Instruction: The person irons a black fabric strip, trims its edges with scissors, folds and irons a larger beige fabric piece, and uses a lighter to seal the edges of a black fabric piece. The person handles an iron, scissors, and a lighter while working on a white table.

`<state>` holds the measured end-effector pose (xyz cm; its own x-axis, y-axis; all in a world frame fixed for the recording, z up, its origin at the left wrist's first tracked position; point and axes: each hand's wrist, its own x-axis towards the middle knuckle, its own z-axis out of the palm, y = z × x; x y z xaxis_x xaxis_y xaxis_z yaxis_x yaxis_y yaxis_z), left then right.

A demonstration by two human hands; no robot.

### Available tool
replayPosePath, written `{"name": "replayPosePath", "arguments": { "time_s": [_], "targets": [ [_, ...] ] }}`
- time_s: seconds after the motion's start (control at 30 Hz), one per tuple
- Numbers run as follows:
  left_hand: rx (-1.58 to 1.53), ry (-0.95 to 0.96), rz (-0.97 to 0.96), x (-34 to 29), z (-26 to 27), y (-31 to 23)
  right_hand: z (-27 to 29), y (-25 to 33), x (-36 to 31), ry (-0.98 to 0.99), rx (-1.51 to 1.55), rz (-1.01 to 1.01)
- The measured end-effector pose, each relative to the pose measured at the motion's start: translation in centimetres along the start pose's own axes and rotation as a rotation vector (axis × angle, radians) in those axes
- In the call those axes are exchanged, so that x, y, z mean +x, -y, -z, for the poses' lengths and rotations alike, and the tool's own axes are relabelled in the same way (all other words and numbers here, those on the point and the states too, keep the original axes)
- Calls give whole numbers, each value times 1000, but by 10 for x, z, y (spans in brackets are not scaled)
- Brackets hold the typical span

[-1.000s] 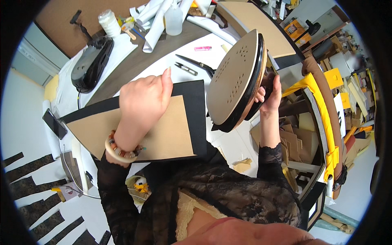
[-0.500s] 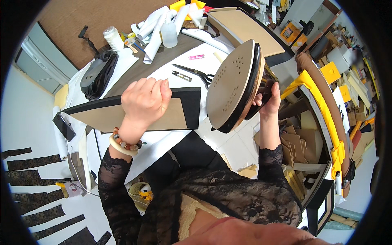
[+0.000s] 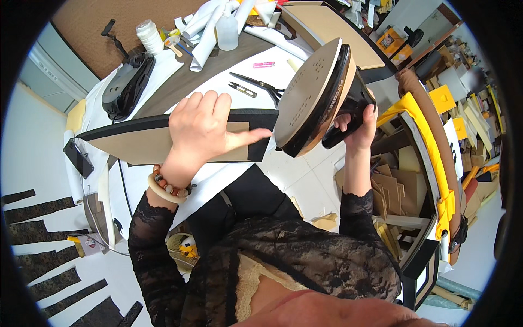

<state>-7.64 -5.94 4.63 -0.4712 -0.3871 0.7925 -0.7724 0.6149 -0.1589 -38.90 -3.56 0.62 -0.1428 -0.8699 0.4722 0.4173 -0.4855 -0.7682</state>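
My left hand [image 3: 199, 128] is closed at the upper edge of a long beige panel with a black border [image 3: 139, 139]. Its fingers bend over that edge, and the thumb sticks out to the right along the panel. Raised at the right, a black and copper-coloured clothes iron [image 3: 327, 103] is in my right hand [image 3: 359, 131], whose fingers wrap round the handle. The iron's pale, holed soleplate [image 3: 305, 84] faces left, its lower end close to the panel's right end. Behind the panel lie black scissors [image 3: 259, 82] and small thread snips [image 3: 242, 90] on white paper.
A black, bag-like object [image 3: 128, 87] sits at the table's left, near a white thread cone [image 3: 149, 37]. A clear bottle [image 3: 226, 32] stands by paper rolls. At the left edge lies a phone [image 3: 78, 158]. Right of me is a curved frame with yellow cloth [image 3: 406, 106].
My left thumb has swung out to the right from a closed fist, and the fingers sit at the panel's upper edge. The iron has tilted, turning its soleplate slightly upward.
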Motion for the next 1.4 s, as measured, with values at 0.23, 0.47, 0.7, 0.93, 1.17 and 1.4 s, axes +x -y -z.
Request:
{"name": "replayPosePath", "arguments": {
  "time_s": [0.23, 0.47, 0.7, 0.93, 1.17, 1.4],
  "targets": [
    [-85, -7, 39, 6, 6, -18, 14, -15, -22, -94, -109, -34],
    [-60, -57, 38, 1, 7, -24, 13, -21, -27, -78, -98, -43],
    [-86, 31, 129, 4, 12, -26, 15, -17, -26, -37, -65, -21],
    [-96, 195, 118, 9, 20, -27, 8, -2, 12, 98, 11, 54],
    [-92, 169, 102, 6, 18, -29, -11, 16, 52, 231, 90, 58],
    [-103, 136, 107, 4, 15, -29, -22, 25, 59, 277, -38, 171]
  ]
}}
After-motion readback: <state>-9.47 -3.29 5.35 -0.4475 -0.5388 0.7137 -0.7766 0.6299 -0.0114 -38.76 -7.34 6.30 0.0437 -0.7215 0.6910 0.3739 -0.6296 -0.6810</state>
